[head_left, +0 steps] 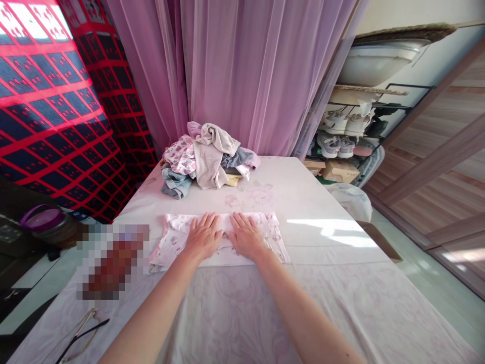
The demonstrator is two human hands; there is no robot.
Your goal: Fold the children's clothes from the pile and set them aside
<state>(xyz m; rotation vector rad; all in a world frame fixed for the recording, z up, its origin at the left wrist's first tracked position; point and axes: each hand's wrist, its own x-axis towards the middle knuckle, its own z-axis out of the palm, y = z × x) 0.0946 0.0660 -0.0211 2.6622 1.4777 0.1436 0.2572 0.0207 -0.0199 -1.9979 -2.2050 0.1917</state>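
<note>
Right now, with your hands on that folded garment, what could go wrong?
Lifting the left hand and right hand unevenly might shift the folds of the garment. The loose pile could slump, as it is heaped high. The glasses lie near the left forearm, so a wide movement might knock them.

From the small shirt (pixel 178 237), the left hand (pixel 203 236) and right hand (pixel 246 235) can pass forward over the sheet (pixel 314 202), until the clothes pile (pixel 204 162) stands in the way. Left of the shirt, a blurred object (pixel 111 260) and glasses (pixel 81 336) block the path.
</note>
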